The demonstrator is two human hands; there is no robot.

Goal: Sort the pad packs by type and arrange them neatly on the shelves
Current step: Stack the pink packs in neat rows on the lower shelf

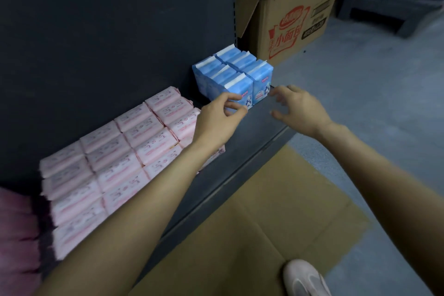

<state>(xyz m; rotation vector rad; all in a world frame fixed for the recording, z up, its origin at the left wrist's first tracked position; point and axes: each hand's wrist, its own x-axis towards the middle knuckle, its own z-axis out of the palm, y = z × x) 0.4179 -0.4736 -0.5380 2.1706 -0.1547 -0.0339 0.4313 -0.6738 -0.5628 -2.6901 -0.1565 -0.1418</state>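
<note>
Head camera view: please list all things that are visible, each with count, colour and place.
blue pad packs: one block, exact count unclear, blue, right end of shelf
pink pad packs: many, pink, in rows left of the blue ones
shelf: one, dark grey, low
cardboard box: one, brown with red print, on floor behind shelf
flat cardboard: brown, on floor
shoe: one, pale, bottom edge
left hand: touches front blue pack
right hand: open, above shelf edge
</note>
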